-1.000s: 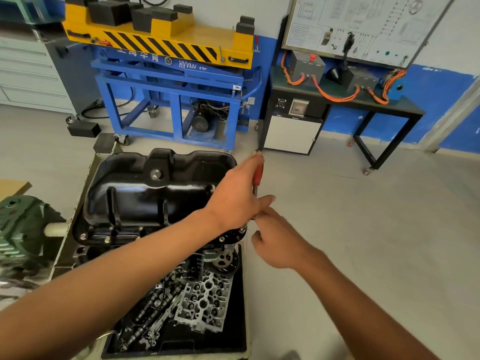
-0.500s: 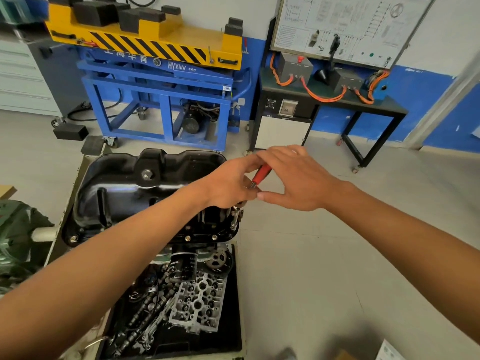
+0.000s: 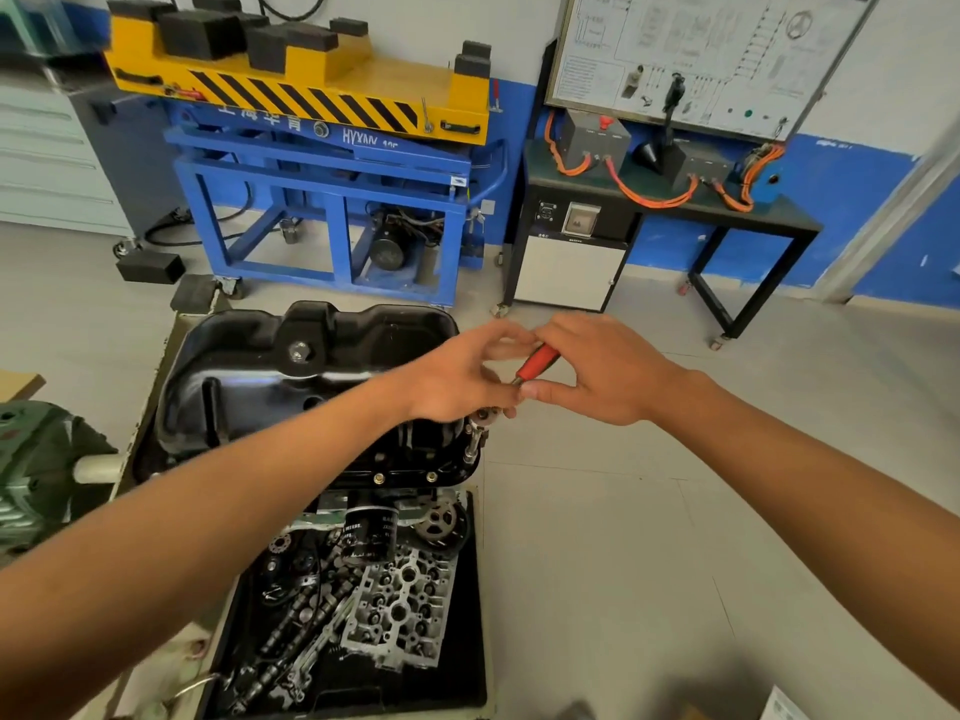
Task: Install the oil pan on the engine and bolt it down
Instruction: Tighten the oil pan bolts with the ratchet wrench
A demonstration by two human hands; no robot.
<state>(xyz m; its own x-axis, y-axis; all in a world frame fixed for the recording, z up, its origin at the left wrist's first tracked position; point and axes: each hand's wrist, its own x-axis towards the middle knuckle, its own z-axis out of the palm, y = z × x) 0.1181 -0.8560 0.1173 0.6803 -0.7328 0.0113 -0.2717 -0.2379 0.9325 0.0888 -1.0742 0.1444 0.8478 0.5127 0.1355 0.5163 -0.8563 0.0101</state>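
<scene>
A glossy black oil pan [image 3: 291,387] sits on the engine at centre left, with bolts [image 3: 379,478] along its near flange. A ratchet with a red handle [image 3: 536,362] stands over the pan's right corner, its socket extension [image 3: 474,441] dropping to the flange. My left hand [image 3: 457,379] curls round the ratchet's head end. My right hand [image 3: 597,371] pinches the red handle between thumb and fingers.
A black tray [image 3: 470,605] below the pan holds a cylinder head [image 3: 400,610], camshafts, a gear and an oil filter. A blue and yellow lift stand [image 3: 332,163] and a black bench [image 3: 675,210] line the far wall. A green machine [image 3: 36,475] is at left.
My right hand rose from below the ratchet and took hold of the red handle. My left hand stayed on the ratchet's head. The view shifted slightly.
</scene>
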